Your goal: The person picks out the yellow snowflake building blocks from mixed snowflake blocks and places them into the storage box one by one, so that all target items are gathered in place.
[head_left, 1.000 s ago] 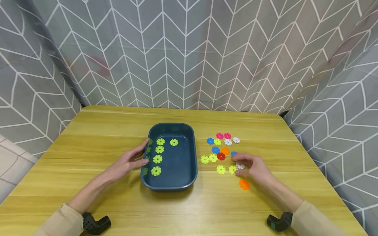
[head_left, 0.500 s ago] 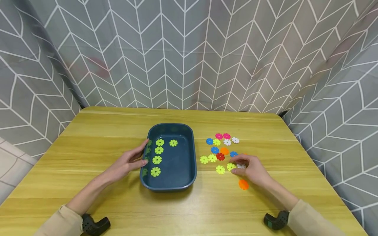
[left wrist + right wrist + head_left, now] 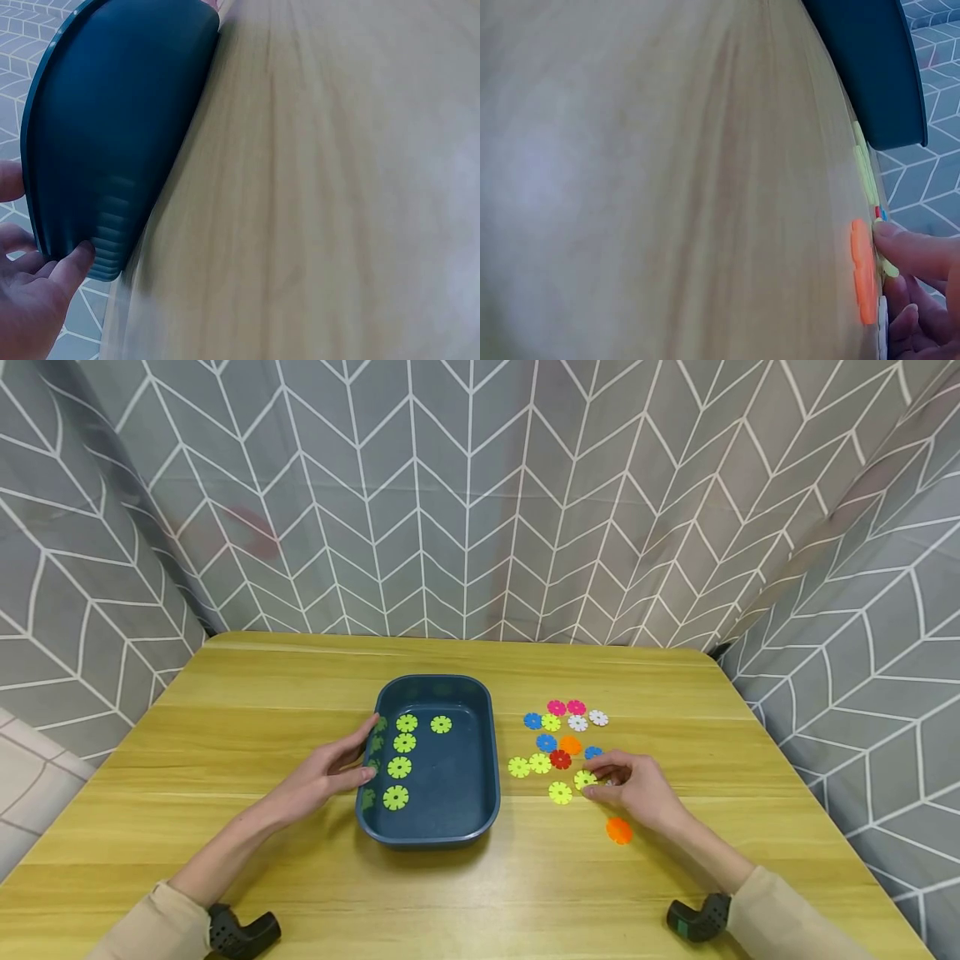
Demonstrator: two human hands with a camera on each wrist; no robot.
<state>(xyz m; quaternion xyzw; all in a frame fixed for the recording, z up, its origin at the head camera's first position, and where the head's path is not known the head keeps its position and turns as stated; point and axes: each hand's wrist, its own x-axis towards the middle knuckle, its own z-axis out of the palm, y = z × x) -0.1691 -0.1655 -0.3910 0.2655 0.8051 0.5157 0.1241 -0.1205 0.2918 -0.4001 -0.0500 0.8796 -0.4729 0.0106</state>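
Observation:
A dark blue plastic tray stands on the table, several yellow-green notched flower discs lying flat inside. My left hand holds its left side, and the left wrist view shows fingertips against the outer wall. To the right of the tray, my right hand pinches a yellow-green flower disc between thumb and fingers, low over the table. In the right wrist view the thumb presses that disc, whose edge shows under it. A white disc is mostly hidden behind the right hand.
Loose discs surround the right hand: an orange one nearer the body, a red one, two pink ones, and several blue, white and yellow-green ones. A patterned grey curtain hangs behind the wooden table.
The right hand has shifted slightly left, and the yellow-green disc at its fingertips has moved left and a little away from the body. The left hand stays at the tray.

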